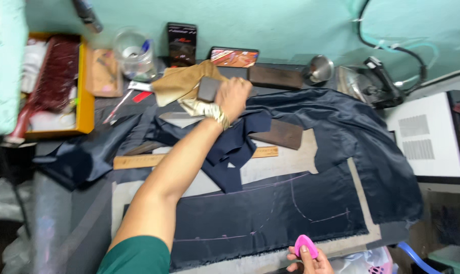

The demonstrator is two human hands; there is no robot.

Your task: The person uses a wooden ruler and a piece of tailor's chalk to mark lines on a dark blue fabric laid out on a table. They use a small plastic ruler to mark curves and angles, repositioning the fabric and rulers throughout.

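- While the left hand [233,96] reaches far across the table, its fingers are closed around a small dark block [208,89], lifted just above a tan cloth [182,81].
- Low at the near edge, the right hand [307,258] pinches a pink piece of tailor's chalk [305,245] between thumb and fingers, close to the hem of the navy fabric [270,208].
- That navy fabric lies spread flat, marked with pale chalk lines, over a light paper pattern [286,162].
- A wooden ruler [144,160] lies across the table under loose navy scraps [230,147]; a dark flat weight [283,134] rests just beyond its right end.
- Against the green wall stands a black rectangular package [182,44] with red print, upright, and beside it a phone [234,57] with a lit colourful screen leans.
- At the far left, a yellow tray [85,96] holds a red-bristled brush [52,76]; a clear jar [134,53] stands near it.
- To the right, a white panel [428,137] bears two grey printed blocks, near an iron [364,83].
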